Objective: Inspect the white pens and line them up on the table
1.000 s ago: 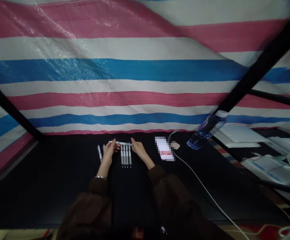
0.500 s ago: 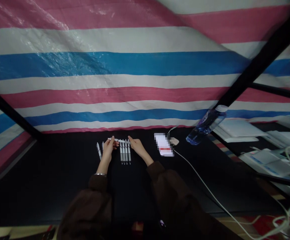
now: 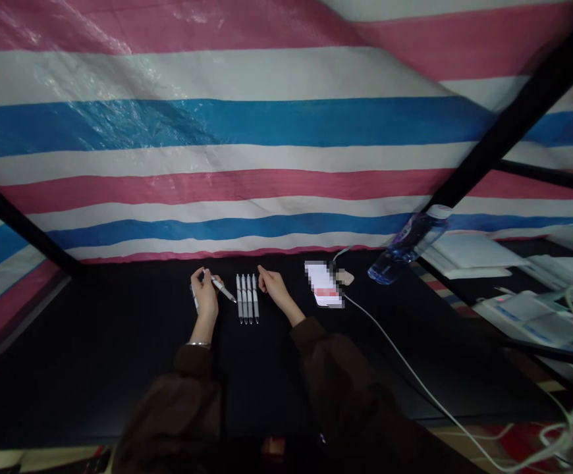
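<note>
My left hand (image 3: 206,294) pinches a white-and-grey pen (image 3: 226,291) near its upper end, and the tip slants down to the right. Several matching pens (image 3: 247,299) lie side by side in a row on the black table (image 3: 143,368), tips towards me. The held pen's tip is close to the leftmost of that row. Just right of the row is my right hand (image 3: 275,289), its fingers curled together with nothing visible in them. Another pen (image 3: 194,297) is partly hidden behind my left hand.
A phone (image 3: 325,284), blurred out, lies to the right beside a white charger (image 3: 345,277) and its cable (image 3: 399,353). Behind it a water bottle (image 3: 409,245) leans by a black frame post (image 3: 484,151). White packets (image 3: 479,253) sit on the far right.
My right hand has let go of the pen and moved slightly right. My left hand has kept it and turned it from nearly level to slanting down, moving a little left.
</note>
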The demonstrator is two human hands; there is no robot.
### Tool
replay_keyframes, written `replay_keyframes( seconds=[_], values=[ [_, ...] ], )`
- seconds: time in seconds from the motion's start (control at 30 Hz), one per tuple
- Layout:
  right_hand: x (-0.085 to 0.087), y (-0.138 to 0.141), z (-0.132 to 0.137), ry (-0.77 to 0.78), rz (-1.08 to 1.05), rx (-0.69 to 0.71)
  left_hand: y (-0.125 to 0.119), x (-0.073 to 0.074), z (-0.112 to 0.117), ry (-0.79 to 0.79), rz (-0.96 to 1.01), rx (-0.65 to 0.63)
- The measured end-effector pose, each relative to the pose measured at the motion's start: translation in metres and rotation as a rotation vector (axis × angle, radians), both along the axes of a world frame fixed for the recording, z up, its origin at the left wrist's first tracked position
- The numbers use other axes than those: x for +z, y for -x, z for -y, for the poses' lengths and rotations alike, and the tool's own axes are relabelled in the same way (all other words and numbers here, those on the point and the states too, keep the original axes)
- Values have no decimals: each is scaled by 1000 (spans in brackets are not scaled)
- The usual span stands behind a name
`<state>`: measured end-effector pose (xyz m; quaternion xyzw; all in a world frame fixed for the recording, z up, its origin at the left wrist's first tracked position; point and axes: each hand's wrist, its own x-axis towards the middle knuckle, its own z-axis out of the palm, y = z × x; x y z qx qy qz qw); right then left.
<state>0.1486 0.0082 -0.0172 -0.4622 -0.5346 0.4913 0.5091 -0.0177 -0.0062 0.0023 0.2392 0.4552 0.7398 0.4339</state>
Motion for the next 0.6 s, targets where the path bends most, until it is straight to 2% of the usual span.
replay_keyframes(
  seconds=[0.2, 0.4, 0.6],
  values=[
    [3, 0, 2, 20, -2, 1, -4, 0, 3, -14, -173, -38],
    [3, 0, 2, 35, 1, -7, -2, 0, 3, 12, -171, -25],
    [0, 1, 1, 26, 0, 3, 0, -4, 0, 15, -170, -98]
  ],
)
